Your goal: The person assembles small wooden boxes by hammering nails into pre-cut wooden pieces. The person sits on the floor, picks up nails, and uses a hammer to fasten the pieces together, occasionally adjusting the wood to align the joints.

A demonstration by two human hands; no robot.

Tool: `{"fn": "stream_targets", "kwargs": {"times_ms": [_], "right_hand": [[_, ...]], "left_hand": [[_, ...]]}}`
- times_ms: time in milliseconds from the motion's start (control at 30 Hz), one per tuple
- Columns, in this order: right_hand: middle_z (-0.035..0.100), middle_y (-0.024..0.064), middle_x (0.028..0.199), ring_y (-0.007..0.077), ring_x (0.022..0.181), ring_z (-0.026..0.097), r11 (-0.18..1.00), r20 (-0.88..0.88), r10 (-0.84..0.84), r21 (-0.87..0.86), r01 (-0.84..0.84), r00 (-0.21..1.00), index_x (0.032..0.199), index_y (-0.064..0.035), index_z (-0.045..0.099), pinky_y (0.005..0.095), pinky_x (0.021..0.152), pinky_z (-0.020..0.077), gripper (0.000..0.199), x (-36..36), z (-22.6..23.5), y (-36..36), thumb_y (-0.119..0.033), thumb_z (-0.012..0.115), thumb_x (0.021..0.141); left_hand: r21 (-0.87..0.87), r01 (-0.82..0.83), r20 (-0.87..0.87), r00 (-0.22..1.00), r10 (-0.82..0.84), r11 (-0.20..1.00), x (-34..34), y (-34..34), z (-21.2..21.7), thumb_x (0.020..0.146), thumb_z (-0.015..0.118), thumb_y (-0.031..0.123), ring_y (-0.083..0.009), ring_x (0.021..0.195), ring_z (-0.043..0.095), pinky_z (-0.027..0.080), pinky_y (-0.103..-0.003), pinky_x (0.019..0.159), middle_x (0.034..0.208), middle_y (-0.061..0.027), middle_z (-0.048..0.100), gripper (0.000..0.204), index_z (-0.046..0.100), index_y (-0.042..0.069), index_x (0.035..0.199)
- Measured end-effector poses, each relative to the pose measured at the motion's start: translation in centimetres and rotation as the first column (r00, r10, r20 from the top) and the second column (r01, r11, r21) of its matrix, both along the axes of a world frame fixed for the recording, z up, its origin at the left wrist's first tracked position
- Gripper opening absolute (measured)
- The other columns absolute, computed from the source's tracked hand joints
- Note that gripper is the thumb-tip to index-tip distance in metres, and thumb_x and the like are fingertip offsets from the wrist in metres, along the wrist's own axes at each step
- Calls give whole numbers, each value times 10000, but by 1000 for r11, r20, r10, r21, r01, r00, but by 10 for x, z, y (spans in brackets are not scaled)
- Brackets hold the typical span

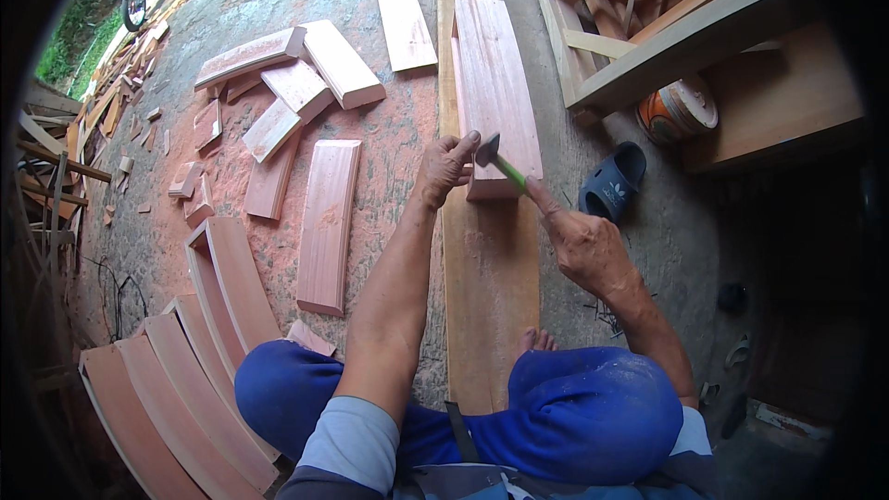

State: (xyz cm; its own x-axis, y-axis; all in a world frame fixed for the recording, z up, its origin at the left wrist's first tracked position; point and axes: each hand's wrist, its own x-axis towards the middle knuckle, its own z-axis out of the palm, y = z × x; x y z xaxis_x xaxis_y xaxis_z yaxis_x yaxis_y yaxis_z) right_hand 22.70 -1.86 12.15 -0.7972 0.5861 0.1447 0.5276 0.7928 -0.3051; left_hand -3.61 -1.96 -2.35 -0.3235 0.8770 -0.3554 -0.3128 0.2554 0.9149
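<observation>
A long pinkish wooden box-like piece (500, 83), made of boards, lies lengthwise in front of me on a plank (491, 296). My right hand (588, 245) grips a hammer (508, 168) by its green handle, with the forefinger stretched along it. The dark hammer head is over the near end of the wooden piece, close to my left thumb. At that piece's near left corner, my left hand (443, 171) is closed with its fingertips against the wood. Whatever those fingers may pinch is too small or hidden to make out.
Loose bevelled wood blocks (329, 222) lie on the dusty concrete to the left. Several assembled wooden pieces (167, 389) stand in a row at lower left. On the right are a blue slipper (612, 181), an orange and white bucket (678, 111) and a wooden frame (685, 32).
</observation>
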Motion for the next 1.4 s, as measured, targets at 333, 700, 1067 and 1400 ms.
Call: {"fn": "stream_targets", "kwargs": {"times_ms": [333,700,1067,1400], "right_hand": [[696,262,857,437,745,703,956,268,-158,-197,215,950,1644,-184,235,548,694,542,764,16,-3,-28,-77,548,956],[492,-39,713,46,587,460,158,-8,-753,-973,168,657,1640,-200,296,248,546,446,660,84,-130,-146,-100,554,1041],[504,-41,688,53,535,439,-57,13,-862,-996,-70,506,1638,-238,302,256,495,407,656,103,-196,-176,-122,559,1045],[666,239,997,423,948,669,622,261,-443,-599,503,858,1506,-109,517,435,856,529,534,97,-143,-115,-241,618,998]], "left_hand": [[19,-21,-48,999,22,1000,16,0,-4,934,732,511,-106,634,598,520,-251,573,836,-46,660,505,698,8,972],[282,-175,266,959,98,943,17,-22,-2,931,730,174,-176,991,689,541,-327,913,1126,-110,720,419,624,-44,1274],[101,110,-608,794,-26,989,-45,-43,55,956,701,167,-165,895,701,550,-298,817,1059,-117,740,338,660,-54,1208],[135,116,-759,650,27,984,4,-38,32,1091,520,342,-294,1144,673,500,-385,1000,1136,-164,756,424,727,-4,1220]]}}
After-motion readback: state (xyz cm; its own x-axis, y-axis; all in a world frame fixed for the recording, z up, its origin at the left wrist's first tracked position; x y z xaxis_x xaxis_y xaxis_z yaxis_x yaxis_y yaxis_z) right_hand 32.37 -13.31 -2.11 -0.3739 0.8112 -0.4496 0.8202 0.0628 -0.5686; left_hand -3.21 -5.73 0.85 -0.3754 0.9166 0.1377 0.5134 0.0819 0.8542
